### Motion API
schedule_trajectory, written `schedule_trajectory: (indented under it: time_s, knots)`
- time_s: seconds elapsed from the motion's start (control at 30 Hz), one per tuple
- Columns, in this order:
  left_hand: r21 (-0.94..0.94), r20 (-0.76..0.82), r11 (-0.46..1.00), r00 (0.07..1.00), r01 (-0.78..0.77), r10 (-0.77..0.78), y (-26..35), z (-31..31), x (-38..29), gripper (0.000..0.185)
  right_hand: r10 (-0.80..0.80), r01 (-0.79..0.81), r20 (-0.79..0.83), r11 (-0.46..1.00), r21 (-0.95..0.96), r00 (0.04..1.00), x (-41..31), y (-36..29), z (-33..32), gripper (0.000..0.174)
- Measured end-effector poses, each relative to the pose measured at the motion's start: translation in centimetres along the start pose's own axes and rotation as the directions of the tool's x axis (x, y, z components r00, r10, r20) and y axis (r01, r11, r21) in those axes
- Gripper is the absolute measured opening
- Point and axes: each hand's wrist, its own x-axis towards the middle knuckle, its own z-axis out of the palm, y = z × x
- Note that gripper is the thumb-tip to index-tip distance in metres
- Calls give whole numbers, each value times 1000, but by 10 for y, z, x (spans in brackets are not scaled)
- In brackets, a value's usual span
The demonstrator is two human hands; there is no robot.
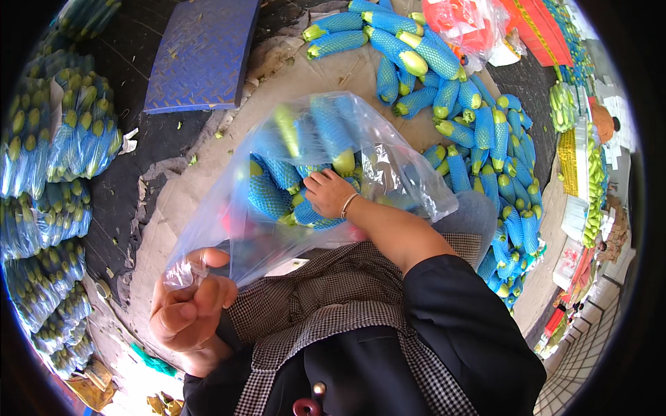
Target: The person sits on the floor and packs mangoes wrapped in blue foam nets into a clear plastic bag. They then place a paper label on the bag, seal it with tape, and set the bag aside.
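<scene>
My left hand (195, 301) grips the gathered edge of a clear plastic bag (208, 218) at the lower left. The bag spreads open across my lap, its film stretched toward the far side. Inside it lie several green zucchini-like vegetables in blue foam net sleeves, such as one netted zucchini (268, 195) at the left. My right hand (329, 193) reaches in at the bag's mouth and touches the netted zucchini there, fingers bent and pointing left. What its fingertips hold, if anything, is hidden.
A large heap of netted zucchini (484, 135) curves around the right side. Packed bags of zucchini (83, 125) are stacked at the left. A blue metal plate (203, 52) lies at the upper left. Red and clear plastic bags (463, 26) sit beyond the heap.
</scene>
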Motion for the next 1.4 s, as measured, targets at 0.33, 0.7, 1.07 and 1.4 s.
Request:
schedule_trajectory:
  time_s: [0.33, 0.7, 1.07, 1.4]
  knots:
    - [-52, 272, 999, 962, 10, 5, -9, -6, 38, 50, 93, -355, 636, 886, 299, 766, 5, -50, -173, 33]
    - [208, -50, 977, 998, 51, -41, -49, 21, 70, 59, 922, -895, -199, -242, 374, -333, -334, 290, -164, 77]
    - [250, -77, 965, 995, 85, -68, -49, 42, 102, 63, 996, 96, -24, 31, 995, -80, -364, 246, -180, 85]
    - [64, 242, 991, 965, -117, 99, -23, 20, 53, 76, 436, 396, -134, -592, 703, 890, -224, -10, -251, 91]
